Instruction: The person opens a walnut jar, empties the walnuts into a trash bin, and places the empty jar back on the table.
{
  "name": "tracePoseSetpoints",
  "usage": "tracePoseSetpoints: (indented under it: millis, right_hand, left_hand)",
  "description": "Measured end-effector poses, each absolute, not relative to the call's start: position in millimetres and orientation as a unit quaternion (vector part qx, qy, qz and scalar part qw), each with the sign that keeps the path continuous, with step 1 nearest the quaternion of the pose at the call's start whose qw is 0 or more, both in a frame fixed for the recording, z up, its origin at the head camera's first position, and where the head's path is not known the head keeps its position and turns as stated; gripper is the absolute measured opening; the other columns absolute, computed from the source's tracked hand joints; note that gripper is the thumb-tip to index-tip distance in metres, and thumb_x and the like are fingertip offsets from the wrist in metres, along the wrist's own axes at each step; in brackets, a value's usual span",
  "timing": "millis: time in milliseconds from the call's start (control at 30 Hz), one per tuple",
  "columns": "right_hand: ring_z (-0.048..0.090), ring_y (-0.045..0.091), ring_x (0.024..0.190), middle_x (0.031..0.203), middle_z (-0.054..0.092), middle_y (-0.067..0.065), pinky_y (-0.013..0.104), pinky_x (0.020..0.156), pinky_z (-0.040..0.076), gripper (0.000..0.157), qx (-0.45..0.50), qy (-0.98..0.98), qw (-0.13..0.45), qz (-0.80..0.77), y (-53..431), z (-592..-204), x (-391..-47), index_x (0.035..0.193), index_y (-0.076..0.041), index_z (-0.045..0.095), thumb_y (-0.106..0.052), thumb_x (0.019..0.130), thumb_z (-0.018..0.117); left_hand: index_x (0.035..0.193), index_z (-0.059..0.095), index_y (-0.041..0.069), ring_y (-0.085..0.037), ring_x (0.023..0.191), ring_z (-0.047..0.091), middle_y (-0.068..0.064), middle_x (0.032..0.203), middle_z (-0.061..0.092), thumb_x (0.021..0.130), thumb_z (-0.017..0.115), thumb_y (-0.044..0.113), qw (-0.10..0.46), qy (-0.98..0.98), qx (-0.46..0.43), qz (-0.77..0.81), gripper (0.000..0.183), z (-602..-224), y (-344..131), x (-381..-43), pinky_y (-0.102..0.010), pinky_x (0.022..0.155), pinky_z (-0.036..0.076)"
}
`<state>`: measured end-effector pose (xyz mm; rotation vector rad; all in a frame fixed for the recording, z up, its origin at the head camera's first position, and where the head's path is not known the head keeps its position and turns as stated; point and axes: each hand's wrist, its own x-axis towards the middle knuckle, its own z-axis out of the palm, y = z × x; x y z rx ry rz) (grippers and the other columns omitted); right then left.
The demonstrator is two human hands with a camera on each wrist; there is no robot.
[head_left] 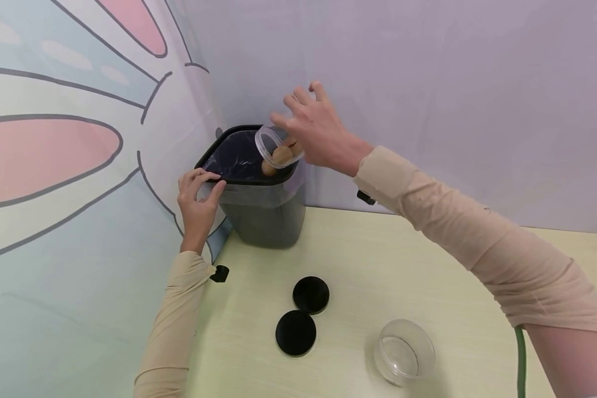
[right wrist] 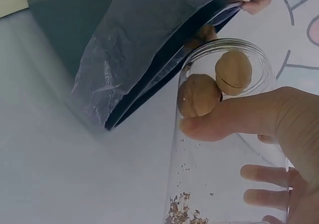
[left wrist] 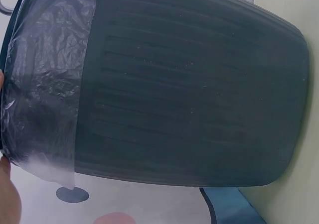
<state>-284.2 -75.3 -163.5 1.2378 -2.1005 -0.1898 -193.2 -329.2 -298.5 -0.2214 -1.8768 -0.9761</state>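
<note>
My right hand [head_left: 323, 132] grips a clear plastic jar [right wrist: 219, 157], tipped with its mouth over the bin. Two walnuts [right wrist: 199, 95] lie near the jar's mouth in the right wrist view, and brown crumbs [right wrist: 184, 211] cling by its base. Just past the rim, another walnut [head_left: 268, 168] shows at the bin's opening. The dark grey trash bin [head_left: 266, 221] stands upright, its rim covered by a thin translucent liner [left wrist: 47, 84]. On the near left of that rim, my left hand [head_left: 196, 207] pinches the edge between thumb and fingers. The bin's bottom is hidden.
Two round black lids [head_left: 310, 294] lie close together on the pale table [head_left: 348, 243]. To their right stands an open clear container [head_left: 404, 354]. A cartoon-printed cloth [head_left: 79, 309] borders the left side, and a plain pale cloth [head_left: 428, 99] hangs behind.
</note>
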Motion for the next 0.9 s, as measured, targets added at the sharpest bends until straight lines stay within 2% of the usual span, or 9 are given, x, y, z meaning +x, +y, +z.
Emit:
tracePoseSetpoints:
  millis: [200, 433, 633, 800, 900]
  right_hand:
    - [0.041, 0.037, 0.107, 0.115, 0.053, 0.019, 0.055, 0.096, 0.024, 0.062, 0.482, -0.803, 0.343, -0.066, -75.8, -161.7, -283.7, 0.127, -0.014, 0.056, -0.008, 0.069, 0.073]
    - [0.041, 0.037, 0.113, 0.120, 0.052, 0.020, 0.055, 0.099, 0.025, 0.059, 0.480, -0.795, 0.355, -0.108, -78.4, -160.5, -281.9, 0.129, -0.014, 0.054, -0.009, 0.074, 0.071]
    - [0.041, 0.038, 0.112, 0.118, 0.053, 0.020, 0.057, 0.097, 0.026, 0.062, 0.482, -0.806, 0.330, -0.099, -82.1, -157.6, -280.0, 0.129, -0.015, 0.055, -0.015, 0.071, 0.075]
    - [0.041, 0.038, 0.113, 0.121, 0.052, 0.020, 0.056, 0.098, 0.025, 0.062, 0.480, -0.809, 0.318, -0.120, -83.4, -155.6, -279.7, 0.130, -0.014, 0.054, -0.017, 0.072, 0.074]
    - [0.043, 0.038, 0.107, 0.116, 0.054, 0.020, 0.055, 0.096, 0.028, 0.060, 0.480, -0.815, 0.307, -0.107, -82.8, -155.6, -280.2, 0.129, -0.013, 0.056, -0.018, 0.072, 0.073]
  left_hand:
    - [0.096, 0.068, -0.007, -0.016, 0.107, 0.042, -0.020, 0.109, 0.055, 0.084, 0.069, 0.001, 0.488, -0.770, -0.088, -0.402, 0.014, -298.9, -328.7, -194.3, -0.015, 0.059, 0.043]
    - [0.096, 0.067, -0.009, -0.019, 0.106, 0.041, -0.021, 0.110, 0.055, 0.084, 0.068, 0.000, 0.486, -0.769, -0.084, -0.406, 0.015, -300.3, -328.3, -195.6, -0.015, 0.059, 0.042]
    - [0.096, 0.067, -0.008, -0.019, 0.106, 0.042, -0.022, 0.109, 0.055, 0.084, 0.069, 0.000, 0.489, -0.768, -0.093, -0.403, 0.014, -300.9, -327.4, -195.6, -0.015, 0.058, 0.043]
    - [0.096, 0.067, -0.008, -0.018, 0.107, 0.042, -0.021, 0.109, 0.055, 0.084, 0.069, -0.001, 0.489, -0.767, -0.099, -0.403, 0.014, -302.0, -325.8, -195.7, -0.015, 0.058, 0.043]
    - [0.096, 0.067, -0.009, -0.019, 0.107, 0.042, -0.022, 0.109, 0.055, 0.084, 0.069, -0.001, 0.489, -0.765, -0.097, -0.407, 0.014, -302.7, -324.9, -196.6, -0.014, 0.058, 0.043]
